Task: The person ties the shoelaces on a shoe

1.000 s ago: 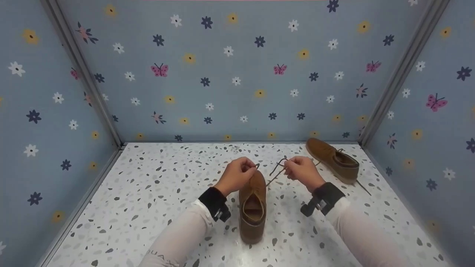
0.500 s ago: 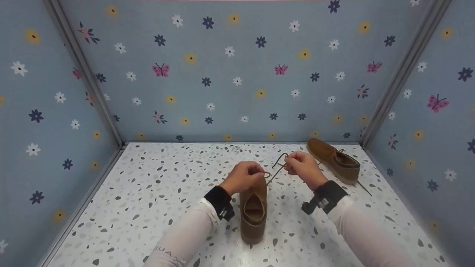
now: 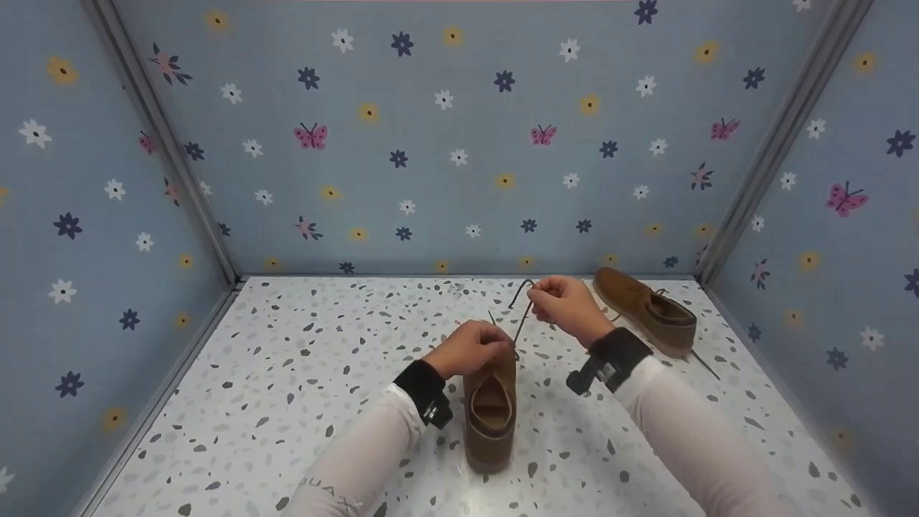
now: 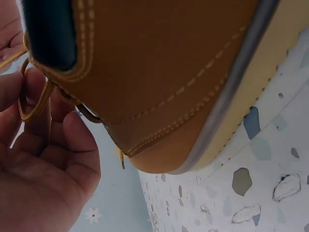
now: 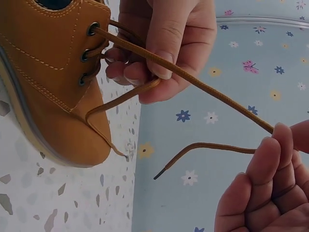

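Pale blue walls (image 3: pixel 445 190) are wrapping three sides, showing off little flowers (image 3: pixel 505 80) and pink butterflies (image 3: pixel 311 136). Grey strips (image 3: pixel 168 143) are running up both corners, and a white speckled surface (image 3: pixel 323 352) is kinda catching some glare (image 3: pixel 470 495).

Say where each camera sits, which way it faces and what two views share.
Head: worn there, faces forward and down at the near shoe; left hand, right hand, sleeves show.
Left wrist: worn there, faces the near shoe's side; left hand shows, right hand partly.
Right wrist: worn there, faces the lace; both hands show.
The wrist views share near shoe and lace.
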The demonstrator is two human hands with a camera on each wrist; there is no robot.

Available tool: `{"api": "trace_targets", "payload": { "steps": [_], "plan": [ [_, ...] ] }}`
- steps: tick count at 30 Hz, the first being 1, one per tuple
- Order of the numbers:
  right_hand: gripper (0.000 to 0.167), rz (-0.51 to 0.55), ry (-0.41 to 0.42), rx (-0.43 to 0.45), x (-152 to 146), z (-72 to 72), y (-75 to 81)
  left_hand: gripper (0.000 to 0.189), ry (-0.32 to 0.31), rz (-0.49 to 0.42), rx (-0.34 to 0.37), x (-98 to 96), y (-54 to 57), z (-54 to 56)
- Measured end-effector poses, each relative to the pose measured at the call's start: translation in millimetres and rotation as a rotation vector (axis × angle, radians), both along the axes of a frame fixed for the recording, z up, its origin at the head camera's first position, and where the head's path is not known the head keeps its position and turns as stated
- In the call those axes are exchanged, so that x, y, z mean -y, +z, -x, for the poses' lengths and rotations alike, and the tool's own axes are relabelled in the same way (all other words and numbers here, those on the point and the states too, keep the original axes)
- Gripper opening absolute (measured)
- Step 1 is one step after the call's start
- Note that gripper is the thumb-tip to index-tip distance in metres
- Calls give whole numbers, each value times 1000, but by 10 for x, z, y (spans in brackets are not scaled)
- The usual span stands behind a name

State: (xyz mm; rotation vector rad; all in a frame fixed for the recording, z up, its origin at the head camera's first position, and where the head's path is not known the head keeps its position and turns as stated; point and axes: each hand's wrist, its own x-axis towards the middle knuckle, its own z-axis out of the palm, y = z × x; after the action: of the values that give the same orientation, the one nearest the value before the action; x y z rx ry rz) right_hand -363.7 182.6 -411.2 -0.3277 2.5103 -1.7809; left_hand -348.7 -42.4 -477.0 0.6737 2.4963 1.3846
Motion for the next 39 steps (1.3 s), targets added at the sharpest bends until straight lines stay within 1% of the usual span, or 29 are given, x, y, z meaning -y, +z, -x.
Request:
{"api": "trace_targets", "payload": {
  "steps": [4,8,11,13,15,18,20,23,27,29,36,39],
  "plan": [
    [14,-58,13,-18,89,54,51,21,-41,-6,13,47,-1,-7],
    [14,-100,31,-38,162,103,85,26,-71,-34,6,91,-8,-1],
    [14,-124,48,-32,209,133,103,30,-61,-63,25,123,-20,0],
    [14,-143,63,-31,234,149,114,31,-42,-77,37,142,-23,-1],
    [14,-159,73,-37,254,164,122,28,-18,-79,45,156,-25,-1],
    [13,-165,85,-57,275,190,123,21,18,-70,36,171,-19,-2],
    [14,-167,90,-64,282,203,120,17,31,-66,33,178,-17,0],
    [14,-179,91,-66,288,213,115,16,20,-69,48,185,-11,0],
    [13,-203,87,-62,302,218,121,17,8,-48,72,181,-8,5],
    [13,-216,90,-64,317,225,130,17,2,-39,73,171,-9,8],
    [16,-275,122,-77,362,260,140,13,-32,-55,11,110,-39,12],
    [20,-320,131,-76,321,265,126,13,-34,-57,16,107,-44,18]
  ]
}}
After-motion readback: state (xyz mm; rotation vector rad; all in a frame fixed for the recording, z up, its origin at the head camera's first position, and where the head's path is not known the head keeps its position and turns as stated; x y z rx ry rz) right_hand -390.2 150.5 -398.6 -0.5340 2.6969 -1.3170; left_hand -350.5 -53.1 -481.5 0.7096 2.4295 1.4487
